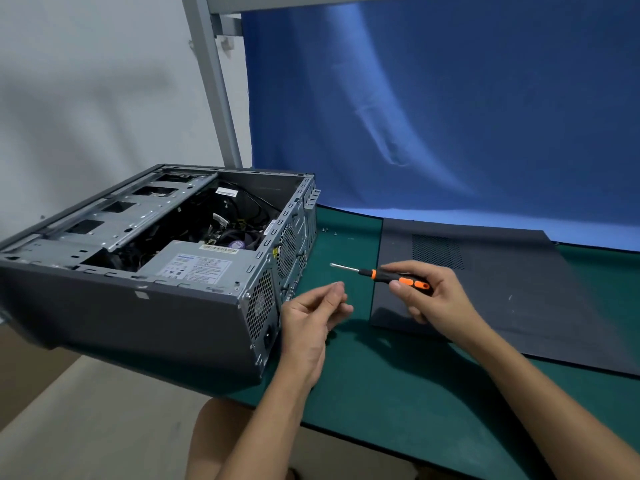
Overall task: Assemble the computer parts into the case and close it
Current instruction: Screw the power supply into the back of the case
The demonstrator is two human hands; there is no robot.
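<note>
Hands are working above the bench [398, 393], front-centre. Right hand [429, 296] is gripping the screwdriver [381, 276] by its black-and-orange handle, fingers curled round it. The shaft is lying roughly level, tip pointing left toward the case [156, 271]. Left hand [311, 317] is hovering just beside the case's rear face, fingers loosely curled, thumb near fingertips; cannot tell whether it is pinching a screw. Case is sitting open side up at the bench's left edge, partly overhanging it. Panel [502, 289] is lying flat toward the right edge, beneath the right hand. Judgement: rear face lies left of the tip, left hand nearer; panel is nearer the right hand.
</note>
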